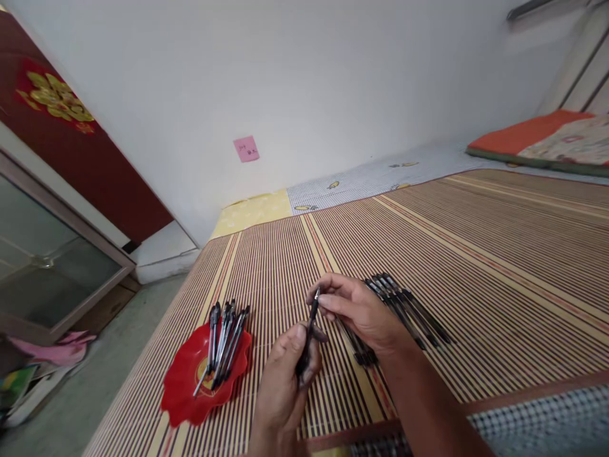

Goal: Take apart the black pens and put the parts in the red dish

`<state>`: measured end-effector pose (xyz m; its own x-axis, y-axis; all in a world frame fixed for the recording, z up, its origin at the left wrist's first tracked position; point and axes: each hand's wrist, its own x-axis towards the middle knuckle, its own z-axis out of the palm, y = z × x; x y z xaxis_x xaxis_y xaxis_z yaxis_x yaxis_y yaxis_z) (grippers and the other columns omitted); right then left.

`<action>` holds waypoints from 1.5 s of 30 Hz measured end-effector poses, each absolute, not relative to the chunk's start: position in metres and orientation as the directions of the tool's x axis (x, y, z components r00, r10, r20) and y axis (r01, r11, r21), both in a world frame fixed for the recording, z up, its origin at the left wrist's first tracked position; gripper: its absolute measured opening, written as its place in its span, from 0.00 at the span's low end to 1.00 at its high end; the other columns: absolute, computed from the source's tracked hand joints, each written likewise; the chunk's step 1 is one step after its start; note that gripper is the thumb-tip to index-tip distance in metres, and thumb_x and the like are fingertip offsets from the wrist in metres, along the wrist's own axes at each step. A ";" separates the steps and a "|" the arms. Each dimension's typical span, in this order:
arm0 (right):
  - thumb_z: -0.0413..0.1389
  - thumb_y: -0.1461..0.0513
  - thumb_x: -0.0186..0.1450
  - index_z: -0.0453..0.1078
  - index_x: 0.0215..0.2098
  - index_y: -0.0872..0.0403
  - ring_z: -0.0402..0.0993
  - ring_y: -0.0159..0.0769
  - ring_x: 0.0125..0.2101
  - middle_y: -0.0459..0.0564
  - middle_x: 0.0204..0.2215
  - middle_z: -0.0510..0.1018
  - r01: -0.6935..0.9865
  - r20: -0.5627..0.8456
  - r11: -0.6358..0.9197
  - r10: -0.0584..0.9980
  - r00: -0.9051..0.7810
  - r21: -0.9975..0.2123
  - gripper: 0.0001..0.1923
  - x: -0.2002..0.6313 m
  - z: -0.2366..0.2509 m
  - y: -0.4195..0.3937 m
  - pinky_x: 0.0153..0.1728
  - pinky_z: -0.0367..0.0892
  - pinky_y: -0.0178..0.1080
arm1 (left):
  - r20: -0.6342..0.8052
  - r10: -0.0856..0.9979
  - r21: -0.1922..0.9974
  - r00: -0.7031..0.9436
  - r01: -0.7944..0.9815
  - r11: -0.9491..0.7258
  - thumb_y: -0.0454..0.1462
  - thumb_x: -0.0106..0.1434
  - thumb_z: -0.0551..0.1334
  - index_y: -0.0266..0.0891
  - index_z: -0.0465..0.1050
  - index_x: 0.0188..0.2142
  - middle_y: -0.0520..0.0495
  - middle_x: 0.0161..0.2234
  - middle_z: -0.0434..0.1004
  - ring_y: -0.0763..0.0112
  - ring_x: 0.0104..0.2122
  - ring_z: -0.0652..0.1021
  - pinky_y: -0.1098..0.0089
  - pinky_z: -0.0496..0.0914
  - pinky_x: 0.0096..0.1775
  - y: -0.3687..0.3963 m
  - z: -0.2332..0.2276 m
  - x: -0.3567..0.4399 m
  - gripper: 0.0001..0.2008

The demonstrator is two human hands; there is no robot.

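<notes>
My left hand (289, 363) is wrapped round the barrel of a black pen (313, 313), which points up and away with its silver tip on top. At that tip, the thumb and forefinger of my right hand (359, 310) pinch closed. Dark smudges mark the fingers. To the left, several clear pens with black caps (227, 339) lean in a red scalloped plate (183, 387). Several black pens (404, 304) lie side by side to the right of my right hand. Another group of pens (364, 355) lies partly hidden beneath that hand.
A striped bamboo mat (271, 266) covers the bed. Orange and patterned bedding (528, 136) lies at the far right. On the white wall is a pink note (246, 149). The bed's left edge drops to a grey floor (128, 336) beside a glass-fronted cabinet (42, 254).
</notes>
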<state>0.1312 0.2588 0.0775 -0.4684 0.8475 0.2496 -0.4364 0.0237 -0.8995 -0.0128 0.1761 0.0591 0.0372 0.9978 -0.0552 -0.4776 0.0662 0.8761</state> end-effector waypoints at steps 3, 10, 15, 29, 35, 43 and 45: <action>0.64 0.59 0.59 0.76 0.35 0.51 0.63 0.29 0.26 0.45 0.30 0.74 -0.433 0.231 0.017 0.864 -0.447 -0.901 0.06 0.131 0.079 0.259 0.28 0.60 0.34 | -0.046 0.999 0.882 0.028 -0.467 0.054 0.47 0.64 0.66 0.34 0.74 0.31 0.58 0.16 0.57 0.80 0.17 0.53 0.74 0.48 0.22 0.176 0.061 -0.012 0.17; 0.66 0.56 0.58 0.77 0.38 0.50 0.68 0.31 0.30 0.48 0.36 0.78 -0.465 0.249 0.028 0.872 -0.422 -0.885 0.11 0.130 0.077 0.262 0.30 0.62 0.34 | -0.049 0.998 0.878 0.028 -0.476 0.057 0.47 0.62 0.68 0.35 0.71 0.30 0.59 0.16 0.56 0.80 0.18 0.52 0.75 0.48 0.22 0.177 0.063 -0.009 0.17; 0.62 0.56 0.63 0.79 0.40 0.50 0.69 0.32 0.30 0.48 0.35 0.78 -0.437 0.285 0.089 0.867 -0.407 -0.895 0.10 0.130 0.075 0.262 0.34 0.65 0.36 | -0.048 0.999 0.871 0.026 -0.488 0.054 0.47 0.62 0.68 0.35 0.71 0.29 0.59 0.17 0.55 0.80 0.19 0.53 0.75 0.48 0.22 0.177 0.063 -0.009 0.17; 0.63 0.60 0.61 0.79 0.38 0.50 0.73 0.37 0.41 0.48 0.38 0.80 -0.486 0.292 0.081 0.879 -0.376 -0.870 0.07 0.129 0.074 0.263 0.48 0.65 0.41 | -0.017 0.999 0.873 0.039 -0.486 0.034 0.44 0.65 0.66 0.34 0.72 0.32 0.58 0.18 0.56 0.80 0.19 0.53 0.75 0.50 0.22 0.178 0.060 -0.009 0.14; 0.63 0.59 0.60 0.78 0.38 0.49 0.74 0.39 0.42 0.48 0.37 0.80 -0.486 0.277 0.065 0.883 -0.379 -0.872 0.08 0.129 0.072 0.264 0.48 0.66 0.43 | 0.004 0.998 0.868 0.060 -0.496 0.027 0.43 0.68 0.63 0.34 0.72 0.33 0.58 0.18 0.56 0.80 0.19 0.52 0.75 0.49 0.22 0.179 0.058 -0.009 0.13; 0.63 0.60 0.60 0.79 0.38 0.50 0.74 0.37 0.42 0.48 0.38 0.80 -0.470 0.281 0.084 0.887 -0.367 -0.879 0.07 0.128 0.069 0.265 0.50 0.64 0.43 | -0.001 1.000 0.877 0.022 -0.480 0.012 0.43 0.67 0.64 0.33 0.73 0.33 0.58 0.18 0.55 0.79 0.20 0.53 0.76 0.50 0.22 0.180 0.059 -0.009 0.13; 0.64 0.60 0.59 0.78 0.36 0.50 0.74 0.36 0.41 0.47 0.37 0.80 -0.465 0.277 0.084 0.889 -0.364 -0.881 0.06 0.128 0.069 0.265 0.50 0.64 0.42 | -0.008 1.000 0.879 0.013 -0.476 0.014 0.43 0.66 0.65 0.33 0.73 0.33 0.58 0.18 0.56 0.79 0.20 0.53 0.76 0.50 0.23 0.180 0.059 -0.009 0.13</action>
<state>0.1282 0.2648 0.0694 -0.3637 0.8895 0.2767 -0.4652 0.0840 -0.8812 -0.0091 0.1804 0.0592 0.0132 0.9999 -0.0082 -0.4758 0.0136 0.8794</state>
